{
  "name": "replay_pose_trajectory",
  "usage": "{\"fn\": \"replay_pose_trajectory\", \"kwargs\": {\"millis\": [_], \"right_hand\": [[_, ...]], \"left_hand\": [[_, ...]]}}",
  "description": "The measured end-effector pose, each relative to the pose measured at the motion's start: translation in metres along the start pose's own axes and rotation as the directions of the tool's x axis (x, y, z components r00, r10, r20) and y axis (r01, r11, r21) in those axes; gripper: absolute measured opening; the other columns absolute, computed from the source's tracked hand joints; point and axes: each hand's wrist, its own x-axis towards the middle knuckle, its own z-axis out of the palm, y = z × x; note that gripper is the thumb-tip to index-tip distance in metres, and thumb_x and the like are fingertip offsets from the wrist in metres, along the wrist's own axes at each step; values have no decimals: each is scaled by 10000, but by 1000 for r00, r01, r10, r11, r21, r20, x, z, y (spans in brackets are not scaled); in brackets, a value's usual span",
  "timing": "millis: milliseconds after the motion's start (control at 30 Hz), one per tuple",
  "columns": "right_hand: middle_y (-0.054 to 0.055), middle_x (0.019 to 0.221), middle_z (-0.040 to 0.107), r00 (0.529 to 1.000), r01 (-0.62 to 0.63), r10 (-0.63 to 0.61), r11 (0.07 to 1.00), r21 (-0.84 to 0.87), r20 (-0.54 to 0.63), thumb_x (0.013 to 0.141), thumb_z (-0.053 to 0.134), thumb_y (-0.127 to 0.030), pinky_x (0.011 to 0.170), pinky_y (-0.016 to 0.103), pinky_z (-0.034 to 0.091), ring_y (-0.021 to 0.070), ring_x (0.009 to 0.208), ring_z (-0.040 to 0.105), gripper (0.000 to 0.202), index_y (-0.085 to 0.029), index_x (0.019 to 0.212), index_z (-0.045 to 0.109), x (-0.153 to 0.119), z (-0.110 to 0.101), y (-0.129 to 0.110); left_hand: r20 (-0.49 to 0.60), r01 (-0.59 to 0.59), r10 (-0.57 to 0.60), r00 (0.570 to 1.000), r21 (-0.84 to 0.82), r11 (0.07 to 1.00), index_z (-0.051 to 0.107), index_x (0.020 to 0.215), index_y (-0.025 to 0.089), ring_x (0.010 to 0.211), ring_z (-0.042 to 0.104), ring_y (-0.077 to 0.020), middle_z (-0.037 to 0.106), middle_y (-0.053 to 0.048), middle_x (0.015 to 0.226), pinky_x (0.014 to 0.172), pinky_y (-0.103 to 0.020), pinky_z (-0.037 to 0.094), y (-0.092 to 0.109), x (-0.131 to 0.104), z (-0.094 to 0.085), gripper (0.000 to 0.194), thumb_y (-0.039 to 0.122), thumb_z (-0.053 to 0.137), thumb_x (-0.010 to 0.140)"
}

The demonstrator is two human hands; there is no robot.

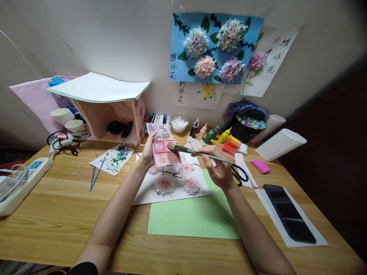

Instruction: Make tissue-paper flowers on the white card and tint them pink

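Note:
My left hand [148, 151] grips an open blush palette [162, 159] by its left side, its clear lid tilted up at the back. Several pink and brownish powders show in the pans. My right hand [219, 168] is closed around the green handle of a makeup brush [197, 152]. The brush's bristles rest at a pan in the upper part of the palette. Beneath both hands lies a white sheet [146, 194] with fluffy pink-and-white paper flowers [164, 185] and dark painted branches. Under that sheet is a light green sheet [189, 217].
Scissors [240, 173], paint bottles [210, 135] and a phone [289, 214] are to the right. A paint-smeared paper [117, 158] with blue brushes [97, 173] and a power strip [27, 183] lie left. Behind stand a box [100, 122] and a bowl [179, 124].

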Motion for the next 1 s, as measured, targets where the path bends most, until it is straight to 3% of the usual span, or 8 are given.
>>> {"fn": "replay_pose_trajectory", "kwargs": {"millis": [200, 267, 400, 467, 667, 900, 1000], "right_hand": [[44, 858, 689, 998, -60, 60, 998, -1, 28, 932, 431, -245, 818, 396, 475, 224, 883, 620, 214, -247, 1027, 623, -1, 1, 2], [29, 834, 688, 995, -91, 93, 995, 52, -41, 935, 434, -259, 818, 392, 479, 218, 872, 633, 210, -246, 1023, 624, -1, 1, 4], [26, 879, 671, 964, -77, 99, 992, 95, -248, 933, 441, -256, 790, 374, 486, 206, 855, 646, 195, -243, 985, 628, -2, 3, 7], [34, 902, 665, 962, -48, 59, 998, 48, -267, 924, 455, -237, 790, 372, 485, 208, 876, 636, 180, -240, 981, 625, -2, 4, 6], [20, 735, 643, 989, 38, -46, 997, -60, -138, 904, 448, -149, 725, 354, 481, 197, 768, 610, 171, -225, 956, 592, -4, 11, 3], [40, 742, 642, 980, 179, -188, 974, -137, -57, 878, 469, -106, 647, 325, 485, 190, 728, 607, 159, -204, 946, 575, -4, 18, -1], [43, 785, 664, 986, 122, -135, 985, -124, -98, 887, 473, -120, 702, 344, 494, 199, 778, 621, 172, -212, 983, 583, -3, 15, 0]], "left_hand": [[-9, 34, -34, 999, -8, 999, 651, 963, 75, 810, 698, -277, 733, -150, 836, 854, -423, 511, -5, 2, 0, 488, 460, 359, 894], [14, 40, -40, 999, -32, 999, 649, 950, 81, 791, 697, -270, 731, -144, 827, 847, -422, 511, -7, 2, 0, 485, 459, 351, 893], [161, 87, -74, 984, -74, 993, 641, 878, 93, 758, 691, -277, 717, -152, 794, 822, -431, 513, -9, 0, 4, 511, 511, 348, 873], [181, 94, -79, 980, -72, 993, 642, 864, 93, 744, 690, -272, 715, -149, 775, 807, -417, 518, -11, 0, 4, 513, 524, 364, 863], [-37, 19, -22, 999, -61, 998, 657, 881, 105, 716, 697, -243, 733, -113, 783, 815, -397, 527, -14, 5, 1, 439, 456, 394, 878], [-73, 17, -19, 997, -26, 1000, 662, 848, 98, 653, 681, -216, 719, -99, 724, 740, -350, 545, -24, 9, 2, 468, 494, 413, 871], [-67, 20, -23, 997, -44, 999, 658, 806, 104, 624, 671, -204, 708, -98, 687, 701, -332, 546, -28, 9, 4, 494, 509, 383, 876]]}}
